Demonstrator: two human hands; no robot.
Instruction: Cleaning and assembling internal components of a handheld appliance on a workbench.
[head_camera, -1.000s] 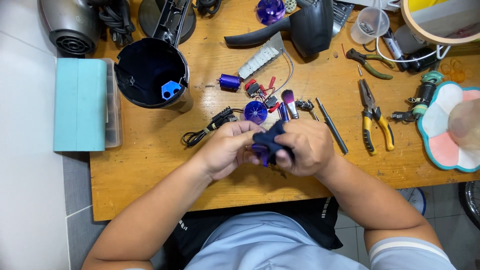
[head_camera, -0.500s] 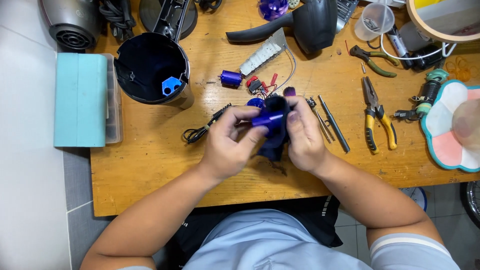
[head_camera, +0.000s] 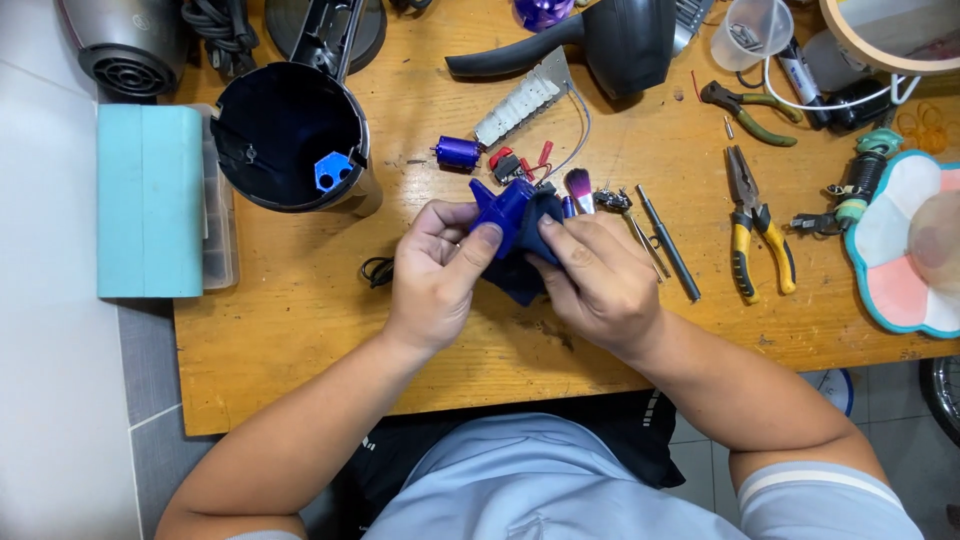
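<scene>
Over the middle of a wooden workbench (head_camera: 300, 340), my left hand (head_camera: 432, 275) grips a blue plastic fan part (head_camera: 506, 210) with finned blades. My right hand (head_camera: 600, 278) presses a dark blue cloth (head_camera: 520, 278) against that part from the right. Both hands hold the piece a little above the bench. Just behind them lie a small brush (head_camera: 579, 188) with a pink-tipped head, a purple motor (head_camera: 458, 152) and red-wired connectors (head_camera: 520, 162).
A black cylindrical housing (head_camera: 290, 135) stands at the back left beside a teal box (head_camera: 150, 200). Yellow-handled pliers (head_camera: 757, 230), a thin black rod (head_camera: 668, 243), green-handled pliers (head_camera: 750, 105), a black hair-dryer body (head_camera: 600, 40), a white heating element (head_camera: 520, 95) and a flower-shaped tray (head_camera: 905, 255) crowd the right.
My hands lifted the blue part and cloth slightly farther from me, and turned it so its finned blades show at the top.
</scene>
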